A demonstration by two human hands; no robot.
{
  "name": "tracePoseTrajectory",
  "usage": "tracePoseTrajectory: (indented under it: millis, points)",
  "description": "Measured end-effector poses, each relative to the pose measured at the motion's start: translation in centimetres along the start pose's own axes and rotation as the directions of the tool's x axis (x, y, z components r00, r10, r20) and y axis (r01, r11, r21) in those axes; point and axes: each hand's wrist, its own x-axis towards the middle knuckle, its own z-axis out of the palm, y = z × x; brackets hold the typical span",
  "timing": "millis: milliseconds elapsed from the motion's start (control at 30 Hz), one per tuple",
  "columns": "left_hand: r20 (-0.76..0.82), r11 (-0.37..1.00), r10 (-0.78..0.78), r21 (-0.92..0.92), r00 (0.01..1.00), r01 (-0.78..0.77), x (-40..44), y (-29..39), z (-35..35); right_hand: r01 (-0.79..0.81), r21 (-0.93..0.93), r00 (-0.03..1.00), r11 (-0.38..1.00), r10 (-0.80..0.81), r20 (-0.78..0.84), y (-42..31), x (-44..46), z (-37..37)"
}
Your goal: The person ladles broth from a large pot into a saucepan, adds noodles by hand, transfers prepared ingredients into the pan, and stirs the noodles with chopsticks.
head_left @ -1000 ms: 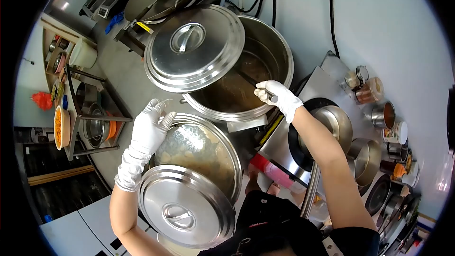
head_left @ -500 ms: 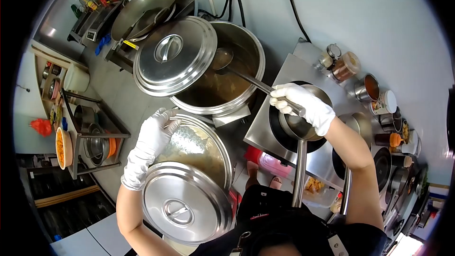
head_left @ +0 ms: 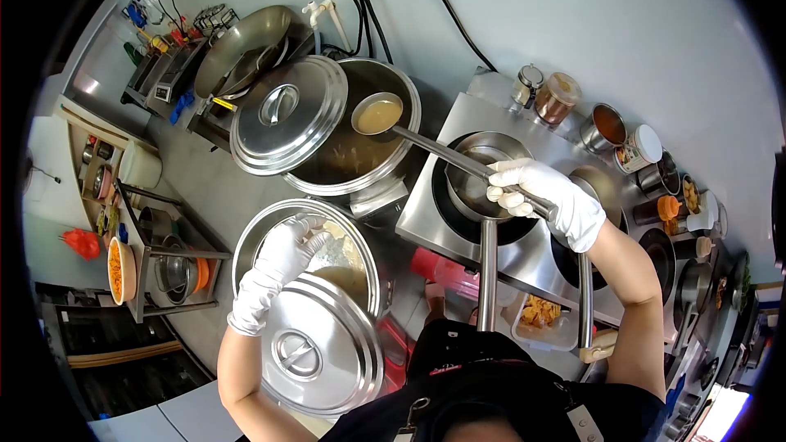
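Observation:
My right hand (head_left: 544, 196), in a white glove, grips the long handle of a metal ladle (head_left: 442, 150). The ladle's bowl holds pale brown liquid (head_left: 379, 116) and hangs level over the large rear pot (head_left: 415, 115), whose brown broth shows below. A steel lid (head_left: 291, 115) covers the left part of that pot. My left hand (head_left: 291, 254), also gloved, is empty with fingers apart, above the front pot (head_left: 237, 237). Another lid (head_left: 319, 344) partly covers the front pot. A saucepan (head_left: 490, 147) sits on the stove below the ladle handle.
The steel stove (head_left: 458, 119) carries a second saucepan (head_left: 598, 184). Jars and small containers (head_left: 559, 98) line the wall behind it. A wok (head_left: 246, 41) stands at the back left, a metal rack (head_left: 172, 250) at the left. A plastic tub of yellow food (head_left: 540, 311) is below the stove.
The ladle has come up out of the broth and now holds liquid, and my right hand has drawn back to the right. The view has shifted, and my left hand hovers over the front pot.

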Motion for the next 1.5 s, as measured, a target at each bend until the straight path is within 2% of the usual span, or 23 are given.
tracePoseTrajectory:
  millis: [133,267,367,433,500,633,700,800,900,967,1033,1067,1100,1167,1233,1300,1367,1500]
  points:
    - [0.013,0.995,0.020,0.099,1.000,-0.021,-1.8,2.6,1.6,0.028,0.063,0.998,0.998,-0.032,0.059,1.3,-2.9,-0.3]
    - [0.016,0.990,0.085,0.110,0.996,-0.086,-3.9,4.4,3.4,0.079,0.049,0.994,0.996,-0.082,0.076,2.9,-7.6,-0.6]
    - [0.051,0.986,0.023,0.161,0.998,-0.031,-5.8,7.1,4.3,0.140,0.012,0.989,0.990,-0.140,0.049,4.6,-13.0,-1.2]
    - [0.035,0.985,0.081,0.152,0.996,-0.085,-6.7,8.3,5.2,0.136,0.134,0.990,0.982,-0.141,0.027,6.0,-17.1,-1.9]
    - [0.008,0.978,0.148,0.146,0.989,-0.147,-7.5,8.5,6.4,0.205,0.132,0.978,0.970,-0.208,0.007,7.4,-22.0,-1.7]
    - [0.020,0.964,0.240,0.116,0.971,-0.240,-8.8,11.3,8.3,0.263,0.231,0.959,0.937,-0.227,-0.170,10.8,-31.0,-1.6]
    - [0.066,0.967,0.238,0.081,0.969,-0.243,-9.1,12.5,9.3,0.263,0.149,0.939,0.953,-0.218,-0.265,12.3,-35.1,-1.3]
    - [0.116,0.980,0.198,-0.003,0.973,-0.199,-9.0,13.1,11.1,0.307,0.202,0.898,0.930,-0.212,-0.386,15.4,-40.0,-1.3]
    - [0.107,0.954,0.295,-0.091,0.949,-0.286,-8.4,13.2,13.3,0.344,0.169,0.854,0.924,-0.232,-0.466,17.8,-43.1,-1.1]
    - [0.117,0.940,0.340,-0.062,0.933,-0.335,-8.7,14.6,14.5,0.347,0.122,0.818,0.930,-0.236,-0.524,19.0,-44.3,-1.0]
    - [0.144,0.947,0.322,-0.054,0.936,-0.317,-9.0,16.3,15.5,0.347,0.092,0.776,0.933,-0.231,-0.587,19.9,-45.0,-1.0]
    - [0.131,0.927,0.369,0.020,0.920,-0.374,-9.2,17.3,16.2,0.323,0.069,0.772,0.944,-0.220,-0.596,20.0,-45.1,-1.0]
    - [0.136,0.943,0.326,0.028,0.936,-0.332,-9.5,18.3,17.2,0.313,0.035,0.758,0.949,-0.227,-0.612,20.4,-45.1,-1.1]
    - [0.178,0.957,0.280,-0.136,0.943,-0.258,-9.8,19.7,20.7,0.285,-0.033,0.731,0.958,-0.239,-0.639,21.0,-44.8,-1.5]
    - [0.216,0.936,0.341,-0.170,0.915,-0.309,-10.2,19.8,25.8,0.248,-0.050,0.722,0.968,-0.219,-0.656,21.4,-44.5,-2.1]
    - [0.382,0.941,0.269,-0.299,0.884,-0.158,-10.9,20.5,30.7,0.218,-0.106,0.704,0.970,-0.231,-0.671,22.0,-43.9,-3.1]
    - [0.490,0.912,0.265,-0.408,0.831,-0.050,-10.3,19.2,36.5,0.178,-0.094,0.716,0.979,-0.195,-0.670,22.0,-43.5,-3.1]
    - [0.486,0.793,0.262,-0.601,0.834,0.100,-10.7,21.1,37.2,0.114,-0.233,0.732,0.966,-0.240,-0.637,22.6,-42.7,-3.6]
